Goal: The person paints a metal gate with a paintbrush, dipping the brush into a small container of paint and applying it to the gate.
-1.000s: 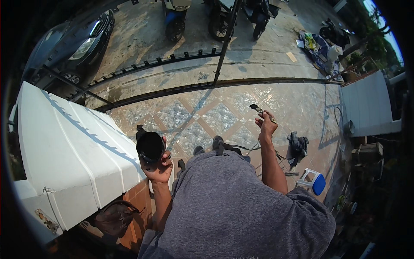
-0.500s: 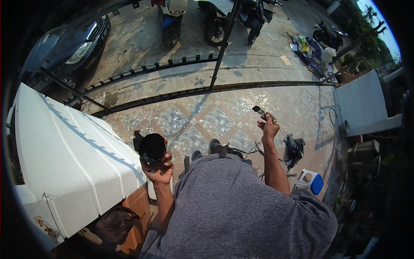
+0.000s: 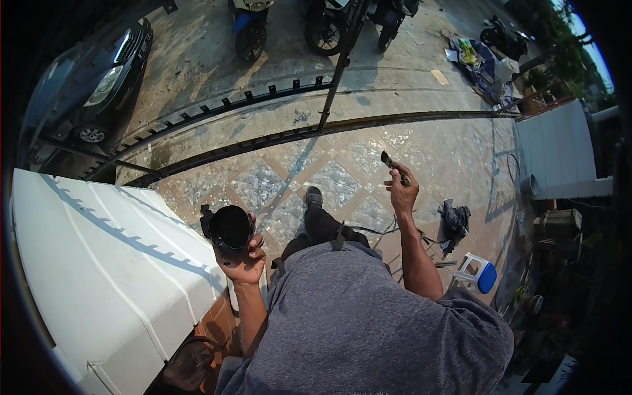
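Observation:
My left hand (image 3: 245, 264) is wrapped round a round, open-topped container (image 3: 232, 229) with a black inside, likely black paint. Its dark outside is smeared, and something black juts from its left side. Farther forward and to the right, my right hand (image 3: 403, 192) grips a paintbrush (image 3: 388, 160) by its handle. The dark bristles point up and away to the left, touching nothing. Beyond both hands stands a black metal gate frame (image 3: 336, 82) with small brackets along its lower rail (image 3: 227, 105).
A white ridged slab (image 3: 118, 257) slopes beside my left arm. On the tiled floor to my right lie a crumpled black cloth or bag (image 3: 454, 224) and a white stool with a blue top (image 3: 486, 278). Past the gate are a car (image 3: 99, 85) and several motorbikes (image 3: 326, 39).
One of my feet has stepped forward onto the tiles. The view has shifted ahead. My right hand has turned, so the brush stands more upright; the left still holds the container.

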Tool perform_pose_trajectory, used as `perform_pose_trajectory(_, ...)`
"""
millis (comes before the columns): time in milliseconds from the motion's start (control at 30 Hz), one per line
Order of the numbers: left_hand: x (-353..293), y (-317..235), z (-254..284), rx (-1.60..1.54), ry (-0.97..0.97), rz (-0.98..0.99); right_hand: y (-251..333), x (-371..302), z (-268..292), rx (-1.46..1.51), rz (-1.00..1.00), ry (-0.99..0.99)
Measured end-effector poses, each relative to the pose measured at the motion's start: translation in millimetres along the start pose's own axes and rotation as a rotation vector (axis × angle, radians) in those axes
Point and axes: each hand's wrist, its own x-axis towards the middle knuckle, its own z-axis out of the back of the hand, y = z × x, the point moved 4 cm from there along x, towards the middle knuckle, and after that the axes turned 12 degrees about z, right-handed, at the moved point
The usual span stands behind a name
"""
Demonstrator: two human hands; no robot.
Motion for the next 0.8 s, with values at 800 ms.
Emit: perform_pose_trajectory(800, 300.2, -121.5, 84.1, 0.165, -0.060, 0.369, -55.4, 198.3, -240.5, -0.492, 0.624, 0.293)
